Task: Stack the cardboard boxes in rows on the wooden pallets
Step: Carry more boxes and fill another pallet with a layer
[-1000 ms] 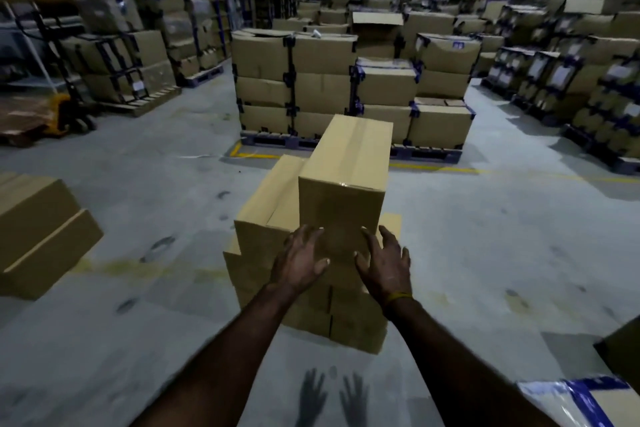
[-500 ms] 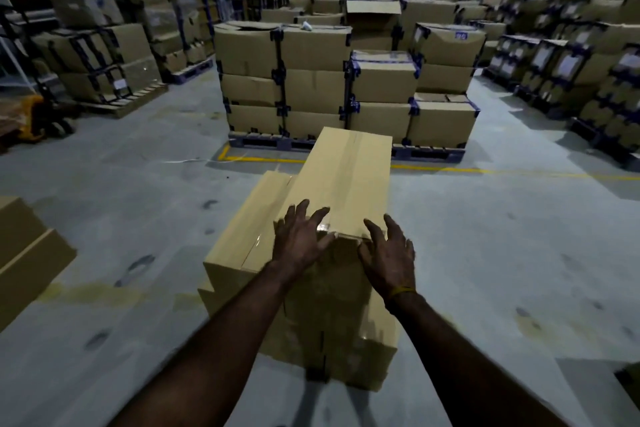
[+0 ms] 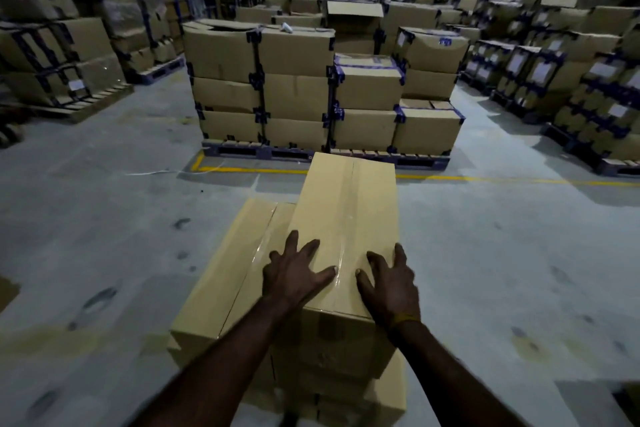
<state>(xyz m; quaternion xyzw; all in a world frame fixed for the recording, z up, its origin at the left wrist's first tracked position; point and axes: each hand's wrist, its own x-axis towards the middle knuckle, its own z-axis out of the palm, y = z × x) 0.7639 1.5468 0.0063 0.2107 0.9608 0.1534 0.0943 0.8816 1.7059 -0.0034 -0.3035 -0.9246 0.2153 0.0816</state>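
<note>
We see both of our hands laid flat on the near end of the top box (image 3: 343, 229), and each grip is released: the left hand (image 3: 294, 276) spreads its fingers over the near-left part of the lid, and the right hand (image 3: 389, 282) does the same on the near-right part, by the right edge. Neither hand curls round anything. A yellow band (image 3: 403, 320) circles the right wrist.

Under our palms the top box lies lengthwise, running straight away from the grip, its taped seam passing between the two hands. It sits on a low stack of boxes (image 3: 332, 388) directly below our wrists. Just left of the left hand, and one step lower, a second long box (image 3: 228, 282) lies alongside, touching the top box. What the stack stands on is hidden from us.

Around the stack is grey concrete floor (image 3: 104, 218), marked with dark scuffs to the left of the grip. Beyond the far end of the top box a yellow floor line (image 3: 519, 180) crosses. Behind that line, straight ahead of the grip, a loaded pallet (image 3: 256, 151) carries strapped cartons (image 3: 294, 80) in rows, several layers high. Further stacks (image 3: 571, 80) stand to the far right and far left (image 3: 62, 59), with racking in the dark behind.
</note>
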